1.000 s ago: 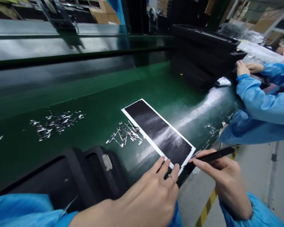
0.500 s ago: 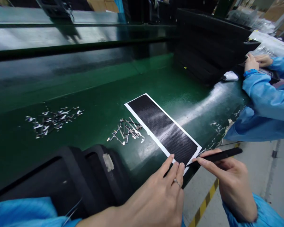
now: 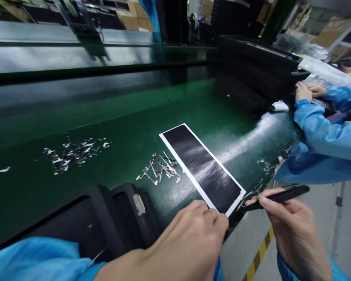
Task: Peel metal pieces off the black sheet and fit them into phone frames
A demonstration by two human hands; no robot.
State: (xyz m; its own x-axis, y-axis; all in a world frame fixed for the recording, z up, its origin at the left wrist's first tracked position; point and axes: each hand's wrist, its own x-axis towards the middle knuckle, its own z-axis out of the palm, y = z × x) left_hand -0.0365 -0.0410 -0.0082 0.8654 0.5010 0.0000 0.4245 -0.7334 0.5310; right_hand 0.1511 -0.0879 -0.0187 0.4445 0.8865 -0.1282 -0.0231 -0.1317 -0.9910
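Note:
A long black label sheet (image 3: 203,166) with fine lines and a white border lies slantwise on the green bench, its near end by the bench edge. My left hand (image 3: 190,234), wearing a ring, is curled at the sheet's near left corner; its fingertips are hidden, so what they pinch I cannot make out. My right hand (image 3: 294,222) grips slim black tweezers (image 3: 283,196) just past the near right corner, tips pointing left and apart from the sheet's printed face. Left of the sheet is a small pile of thin flex cables (image 3: 159,168).
A larger heap of small flex pieces (image 3: 76,154) lies farther left. Black trays (image 3: 105,218) stand at the near left, and stacked black trays (image 3: 251,74) at the back right. A co-worker's blue sleeve (image 3: 324,121) is at the right. Striped tape (image 3: 260,253) marks the floor.
My left fingers have gone from lying stretched on the sheet's near end to being curled at its corner. My right hand has drawn the tweezers rightward, off the sheet. The view has tilted up slightly.

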